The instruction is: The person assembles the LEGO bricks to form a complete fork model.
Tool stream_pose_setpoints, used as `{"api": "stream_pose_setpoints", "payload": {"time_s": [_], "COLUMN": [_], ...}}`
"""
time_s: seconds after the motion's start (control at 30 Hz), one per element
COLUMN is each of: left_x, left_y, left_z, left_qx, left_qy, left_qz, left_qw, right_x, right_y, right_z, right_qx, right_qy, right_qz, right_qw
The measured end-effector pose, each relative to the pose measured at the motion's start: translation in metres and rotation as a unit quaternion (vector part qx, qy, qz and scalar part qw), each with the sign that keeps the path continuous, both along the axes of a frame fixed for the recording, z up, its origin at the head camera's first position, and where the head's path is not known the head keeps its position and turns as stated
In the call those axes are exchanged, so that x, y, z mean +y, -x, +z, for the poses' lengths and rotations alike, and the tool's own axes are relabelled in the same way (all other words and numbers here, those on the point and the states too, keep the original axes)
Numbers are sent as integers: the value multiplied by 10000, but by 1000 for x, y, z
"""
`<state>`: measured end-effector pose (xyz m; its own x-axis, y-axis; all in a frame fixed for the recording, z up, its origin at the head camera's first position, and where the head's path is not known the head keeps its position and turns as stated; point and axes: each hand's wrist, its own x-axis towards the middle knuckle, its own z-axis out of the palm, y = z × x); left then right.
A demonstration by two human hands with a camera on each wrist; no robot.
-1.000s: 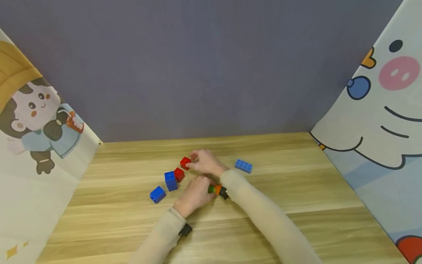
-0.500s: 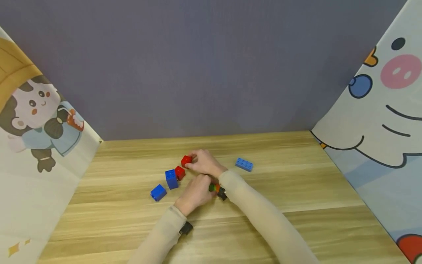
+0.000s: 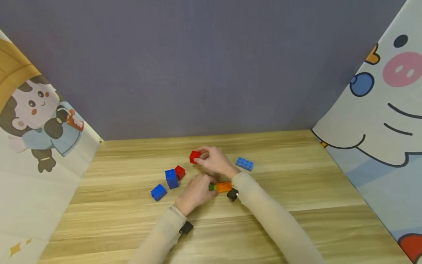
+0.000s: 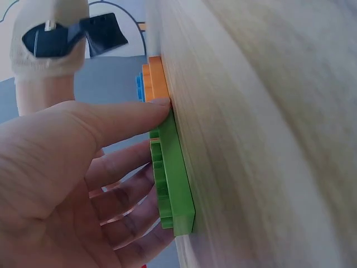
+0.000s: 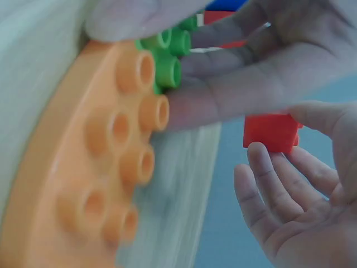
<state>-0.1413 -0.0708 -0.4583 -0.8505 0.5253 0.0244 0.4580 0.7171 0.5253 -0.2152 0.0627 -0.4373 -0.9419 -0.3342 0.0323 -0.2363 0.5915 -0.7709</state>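
My right hand (image 3: 215,161) pinches a red toy brick (image 3: 194,157) between thumb and fingers near the far part of the table; the right wrist view shows that red brick at the fingertips. Nearer to me, my left hand (image 3: 196,192) grips a green toy brick (image 4: 177,184) and an orange toy brick (image 4: 158,78) that lie end to end. Its thumb lies over where they meet, with the fingers round the far side. Round studs stand on the orange brick (image 5: 67,151) in the right wrist view. In the head view the left hand hides most of the green one.
Left of the hands stand a taller blue brick (image 3: 171,179), a red brick (image 3: 179,172) beside it and another blue brick (image 3: 158,192). A flat light blue brick (image 3: 244,164) lies to the right on the wooden table (image 3: 313,183). A grey wall (image 3: 211,73) rises behind.
My right hand has taken hold of the red brick and moved right with it, away from the other red one. More of the orange brick shows now. My left hand stays about where it was.
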Motion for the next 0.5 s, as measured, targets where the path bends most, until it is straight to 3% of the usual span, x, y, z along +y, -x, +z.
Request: {"api": "stream_pose_setpoints", "payload": {"time_s": [0.13,0.5], "left_x": [0,1], "left_y": [0,-1], "left_z": [1,2], "left_qx": [-23,-27], "left_qy": [37,39], "left_qz": [28,22], "left_qw": [10000,10000], "right_x": [16,59], "right_y": [-6,-31], "right_z": [2,1], "right_qx": [135,-1], "right_qy": [170,276], "right_qz": [-122,-324], "right_qw": [9997,9991]}}
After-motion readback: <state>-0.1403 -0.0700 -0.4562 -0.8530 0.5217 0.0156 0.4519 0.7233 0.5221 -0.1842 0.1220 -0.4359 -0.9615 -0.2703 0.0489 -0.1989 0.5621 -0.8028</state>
